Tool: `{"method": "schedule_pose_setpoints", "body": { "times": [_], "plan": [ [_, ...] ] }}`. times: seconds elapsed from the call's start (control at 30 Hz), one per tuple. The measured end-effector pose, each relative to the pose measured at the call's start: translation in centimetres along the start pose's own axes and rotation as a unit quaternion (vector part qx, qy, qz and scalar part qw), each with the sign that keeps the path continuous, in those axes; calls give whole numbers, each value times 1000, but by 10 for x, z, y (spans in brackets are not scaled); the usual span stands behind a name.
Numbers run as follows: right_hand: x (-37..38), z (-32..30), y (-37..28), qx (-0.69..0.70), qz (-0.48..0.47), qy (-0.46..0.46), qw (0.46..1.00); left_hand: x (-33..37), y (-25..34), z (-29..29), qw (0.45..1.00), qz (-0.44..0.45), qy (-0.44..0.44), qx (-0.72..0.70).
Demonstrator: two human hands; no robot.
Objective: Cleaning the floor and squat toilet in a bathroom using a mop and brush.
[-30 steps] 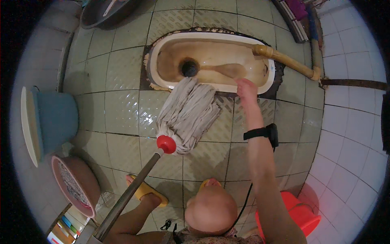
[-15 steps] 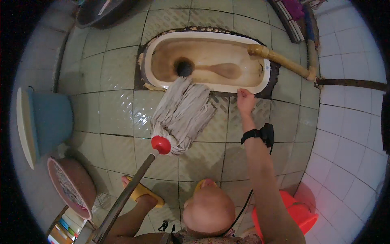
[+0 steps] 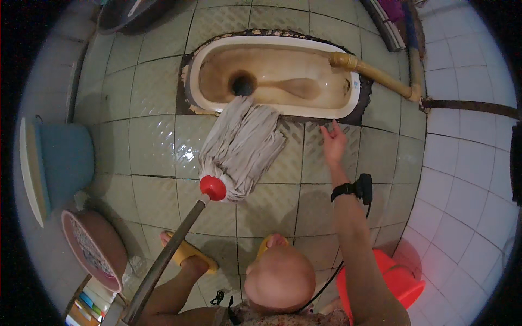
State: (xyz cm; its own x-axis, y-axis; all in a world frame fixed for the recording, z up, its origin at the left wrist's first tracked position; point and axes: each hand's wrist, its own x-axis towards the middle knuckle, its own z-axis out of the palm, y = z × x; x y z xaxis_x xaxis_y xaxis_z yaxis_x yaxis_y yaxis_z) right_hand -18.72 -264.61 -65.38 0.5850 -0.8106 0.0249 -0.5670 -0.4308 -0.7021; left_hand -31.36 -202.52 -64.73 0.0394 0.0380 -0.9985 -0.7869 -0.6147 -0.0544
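My right hand (image 3: pixel 334 144) is just below the near rim of the squat toilet (image 3: pixel 293 111), toward its right end. Thumb and index finger point at the rim, apart from each other, with nothing visible between them. Whether a fingertip touches the rim I cannot tell. A grey-white string mop (image 3: pixel 242 146) with a red socket (image 3: pixel 212 188) lies on the tiles, its strands reaching over the toilet's rim near the drain hole (image 3: pixel 243 85). The mop's handle (image 3: pixel 174 244) slants down to the lower left edge. My left hand does not show.
A yellowish pipe (image 3: pixel 380 76) runs into the toilet's right end. A blue bucket (image 3: pixel 68 163) and a pink basin (image 3: pixel 95 250) stand at the left. Near my right forearm is a red bucket (image 3: pixel 402 282); a dark tub (image 3: pixel 128 16) sits far left.
My right hand has shifted slightly right and back toward me, and its fingers have spread from a pinch at the rim. The mop still lies against the toilet.
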Motion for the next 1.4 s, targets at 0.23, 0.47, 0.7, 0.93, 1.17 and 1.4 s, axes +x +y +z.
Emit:
{"method": "schedule_pose_setpoints", "body": {
  "times": [0.23,0.47,0.7,0.93,1.17,1.4],
  "plan": [
    [-15,-30,4,-1,103,5,995,-76,11,-97,998,53,2,-45],
    [-12,-18,-19,104,88,-47,990,-91,12,-129,995,80,-58,11],
    [-10,5,-51,116,57,-108,986,-60,11,-79,996,3,52,-79],
    [-53,25,-93,108,-59,-250,960,-102,4,-136,992,123,-16,36],
    [-118,62,-151,-6,-155,-382,911,-122,-29,-125,997,63,18,39],
    [-133,85,-165,-61,-157,-356,919,-60,-59,-147,988,-74,129,-27]
  ]
}}
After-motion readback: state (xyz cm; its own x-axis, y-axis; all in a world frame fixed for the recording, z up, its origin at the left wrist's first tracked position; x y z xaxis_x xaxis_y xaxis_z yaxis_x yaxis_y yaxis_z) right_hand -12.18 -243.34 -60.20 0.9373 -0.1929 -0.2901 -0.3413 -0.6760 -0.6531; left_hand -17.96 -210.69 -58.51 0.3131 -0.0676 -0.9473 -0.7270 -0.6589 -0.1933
